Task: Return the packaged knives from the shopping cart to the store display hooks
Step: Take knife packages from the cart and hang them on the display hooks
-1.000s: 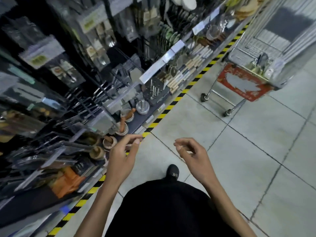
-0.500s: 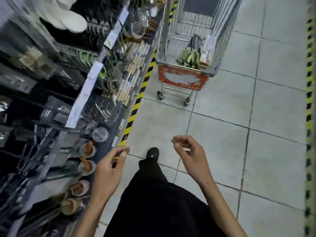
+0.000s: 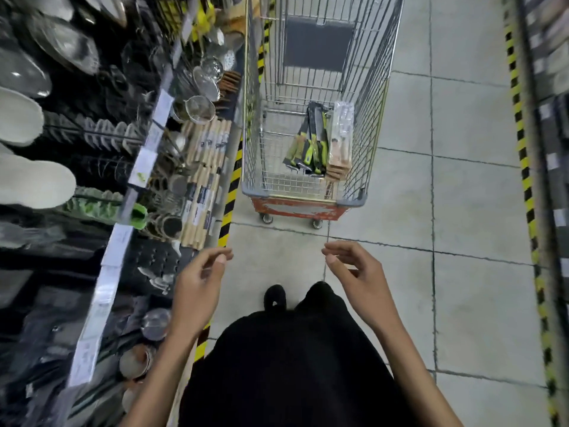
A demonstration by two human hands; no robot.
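At upper centre the shopping cart [image 3: 298, 210] of packaged knives [image 3: 312, 143] is now faced; left hand [image 3: 197, 291] and right hand [image 3: 358, 278] are held loosely curled, empty, for pickup.

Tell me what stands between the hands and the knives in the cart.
Only the cart's near wire wall. Left hand and right hand, both empty, face bare floor; the knives lie behind that wall, open from above.

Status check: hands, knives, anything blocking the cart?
Left hand and right hand both empty, fingers loosely curled. Packaged knives lying in the cart, straight ahead. Only floor tiles between hands and cart.
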